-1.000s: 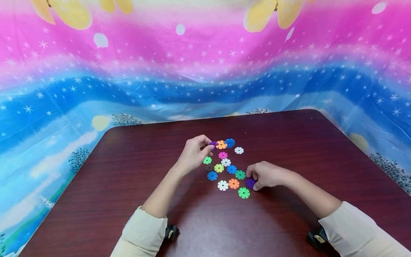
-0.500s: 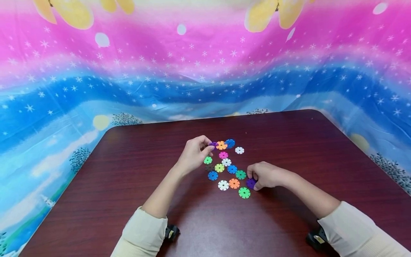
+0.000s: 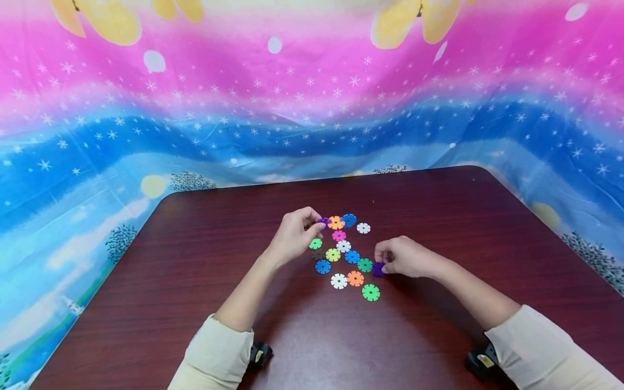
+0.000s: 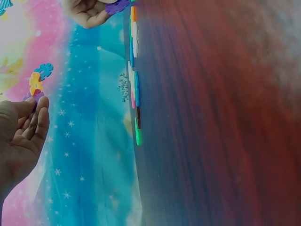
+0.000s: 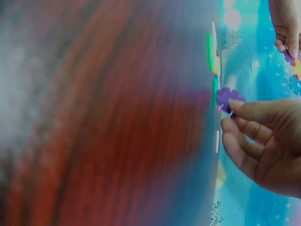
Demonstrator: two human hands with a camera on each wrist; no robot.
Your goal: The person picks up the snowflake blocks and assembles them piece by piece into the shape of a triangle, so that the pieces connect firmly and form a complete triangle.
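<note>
My left hand (image 3: 294,234) pinches a purple notched plastic disc (image 3: 324,222) between thumb and fingers. Joined to that disc in a short chain are an orange disc (image 3: 336,222) and a blue disc (image 4: 44,71), held above the table in the left wrist view. On the other side, my right hand (image 3: 408,258) pinches a second purple disc (image 5: 228,98) by its edge. In the right wrist view this disc is tilted up off the tabletop, its notches showing. A dark green disc (image 3: 364,265) lies just left of it in the head view.
Loose discs lie flat on the dark wooden table (image 3: 195,271) between the hands, among them a pink one (image 3: 338,235), a yellow one (image 3: 333,254) and a bright green one (image 3: 371,292). A white disc (image 3: 363,228) lies farther back. Patterned cloth (image 3: 312,97) hangs behind the table.
My right hand has lifted the purple disc from the tabletop and moved slightly away from me. The left hand's chain has dipped a little; the loose discs stay put.
</note>
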